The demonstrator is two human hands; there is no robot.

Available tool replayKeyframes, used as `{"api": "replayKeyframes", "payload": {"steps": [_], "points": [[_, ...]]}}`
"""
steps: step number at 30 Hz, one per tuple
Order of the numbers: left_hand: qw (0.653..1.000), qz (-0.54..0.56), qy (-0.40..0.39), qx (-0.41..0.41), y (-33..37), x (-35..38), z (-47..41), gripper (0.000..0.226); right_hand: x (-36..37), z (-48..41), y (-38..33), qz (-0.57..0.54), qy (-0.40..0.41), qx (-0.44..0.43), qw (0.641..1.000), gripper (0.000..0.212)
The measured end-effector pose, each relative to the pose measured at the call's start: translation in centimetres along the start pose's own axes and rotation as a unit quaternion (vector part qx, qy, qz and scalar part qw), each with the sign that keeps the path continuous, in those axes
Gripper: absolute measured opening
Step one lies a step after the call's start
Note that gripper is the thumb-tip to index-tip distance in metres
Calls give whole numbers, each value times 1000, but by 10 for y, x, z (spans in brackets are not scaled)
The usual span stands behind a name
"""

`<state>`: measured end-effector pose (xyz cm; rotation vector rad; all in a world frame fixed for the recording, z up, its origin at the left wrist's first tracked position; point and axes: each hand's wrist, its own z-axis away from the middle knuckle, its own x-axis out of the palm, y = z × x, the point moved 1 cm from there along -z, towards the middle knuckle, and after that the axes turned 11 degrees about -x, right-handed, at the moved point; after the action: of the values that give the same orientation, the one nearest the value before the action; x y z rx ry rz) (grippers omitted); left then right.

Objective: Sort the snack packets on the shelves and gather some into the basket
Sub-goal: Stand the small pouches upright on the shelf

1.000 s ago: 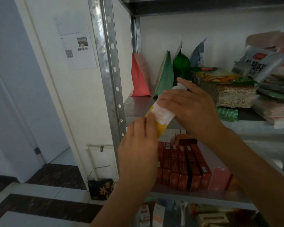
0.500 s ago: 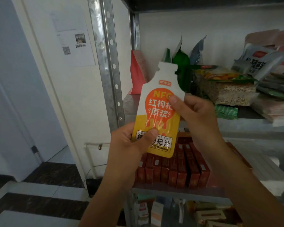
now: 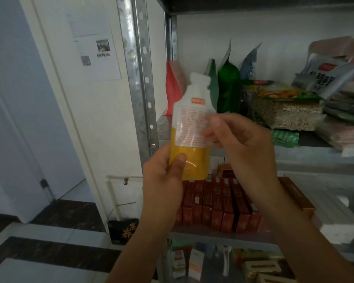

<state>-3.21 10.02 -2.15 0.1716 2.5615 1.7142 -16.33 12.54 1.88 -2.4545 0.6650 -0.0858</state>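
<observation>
The white-and-yellow bottle-shaped drink pouch is held upright in the air in front of the grey metal shelf, its printed back panel towards the person. The left hand grips its yellow bottom from 7 o'clock, thumb laid across it; the right hand pinches its edge at 3 o'clock. This looks like the label-checking part of sorting. Next comes a choice: a slot by the standing foil packets at 1 o'clock, or the basket, which I cannot see
</observation>
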Motion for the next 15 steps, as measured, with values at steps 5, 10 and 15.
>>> {"api": "replayKeyframes", "payload": {"steps": [5,10,15], "points": [[981,148,-86,-93,-6,3,-2,28,-1,11,14,23,-2,88,996,32],[999,38,-10,-3,-11,8,-7,48,-3,13,12,58,37,52,996,33],[981,76,-166,-72,5,18,-5,46,4,16,5,70,-14,0,997,14]]}}
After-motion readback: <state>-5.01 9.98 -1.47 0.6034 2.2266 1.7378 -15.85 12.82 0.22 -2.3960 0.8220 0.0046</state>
